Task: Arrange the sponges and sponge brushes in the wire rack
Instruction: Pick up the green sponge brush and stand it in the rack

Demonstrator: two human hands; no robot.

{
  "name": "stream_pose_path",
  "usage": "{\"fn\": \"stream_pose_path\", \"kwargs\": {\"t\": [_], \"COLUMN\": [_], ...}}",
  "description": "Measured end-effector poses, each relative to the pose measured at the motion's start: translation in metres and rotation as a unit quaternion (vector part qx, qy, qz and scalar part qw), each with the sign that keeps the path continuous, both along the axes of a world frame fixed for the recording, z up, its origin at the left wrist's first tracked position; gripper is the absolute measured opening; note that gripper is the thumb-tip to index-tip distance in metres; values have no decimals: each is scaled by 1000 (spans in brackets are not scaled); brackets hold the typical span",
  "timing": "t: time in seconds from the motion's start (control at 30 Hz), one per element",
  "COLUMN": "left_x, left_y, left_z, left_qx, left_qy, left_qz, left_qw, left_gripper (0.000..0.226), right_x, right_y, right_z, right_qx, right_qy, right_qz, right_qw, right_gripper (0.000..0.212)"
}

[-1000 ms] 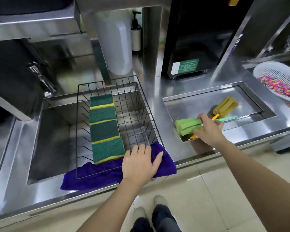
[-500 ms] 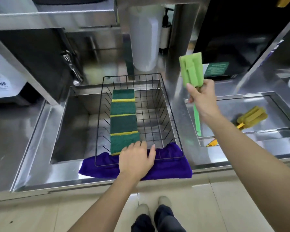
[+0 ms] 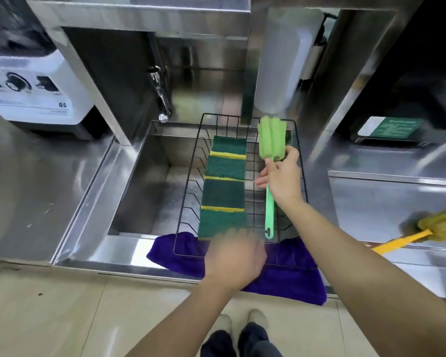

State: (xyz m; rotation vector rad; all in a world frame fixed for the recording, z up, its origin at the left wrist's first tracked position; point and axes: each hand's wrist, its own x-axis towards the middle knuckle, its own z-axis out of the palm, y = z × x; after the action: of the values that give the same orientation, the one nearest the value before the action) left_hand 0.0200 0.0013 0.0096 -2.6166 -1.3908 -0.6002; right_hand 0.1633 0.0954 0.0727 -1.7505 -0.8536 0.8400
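We look down at a shiny metal counter with a sink set into it. A black wire rack sits over the sink, and its near end rests on a purple cloth.

Four green sponges with yellow edges lie in a row down the left side of the rack. They touch each other, one after the next, from the far end to the near end.

Our right hand is closed around the green sponge brush. The fingers wrap the thin green handle just below the soft head. The brush is over the right side of the rack, beside the row of sponges. Its fluffy head points away from us and its handle points back toward us, with the hook end near the front of the rack. We cannot tell if the brush is touching the wires.

Our left hand is at the near edge of the rack, on top of the purple cloth. It looks blurry, so we cannot tell if it is open or gripping the rack.

A yellow sponge brush lies well off to the right, in a flat metal tray part of the counter. A white machine with a dial stands at the far left.
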Motion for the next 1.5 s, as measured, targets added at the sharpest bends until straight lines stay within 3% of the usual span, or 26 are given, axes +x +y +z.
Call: {"fn": "stream_pose_path", "kwargs": {"t": [0.1, 0.27, 0.67, 0.83, 0.93, 1.07, 1.37, 1.5], "left_x": [0, 0, 1, 0, 1, 2, 71, 75], "left_y": [0, -1, -1, 0, 0, 1, -29, -29], "left_z": [1, 0, 1, 3, 5, 10, 10, 4], "left_qx": [-8, -5, -16, -23, -30, -30, -47, -34], "left_qy": [-3, 1, 16, 20, 20, 35, 52, 76], "left_qz": [-1, -3, 3, -7, -3, -19, -143, -135], "left_qw": [1000, 1000, 1000, 1000, 999, 999, 987, 987], "left_gripper": [35, 35, 36, 37, 36, 40, 45, 37], "right_x": [-7, -12, -4, 12, 23, 54, 159, 182], "right_y": [3, 7, 4, 12, 12, -5, -94, -121], "right_z": [-27, -48, -47, -22, -5, 17, 1, -7], "right_qx": [-62, -162, -245, -221, -148, -93, -205, -272], "right_qy": [-33, -166, -182, -147, -126, -154, -218, -242], "right_qz": [-11, 46, 102, 62, 65, -1, -192, -199], "right_qw": [997, 972, 947, 962, 979, 984, 935, 910], "right_gripper": [44, 45, 43, 36, 10, 18, 25, 36]}}
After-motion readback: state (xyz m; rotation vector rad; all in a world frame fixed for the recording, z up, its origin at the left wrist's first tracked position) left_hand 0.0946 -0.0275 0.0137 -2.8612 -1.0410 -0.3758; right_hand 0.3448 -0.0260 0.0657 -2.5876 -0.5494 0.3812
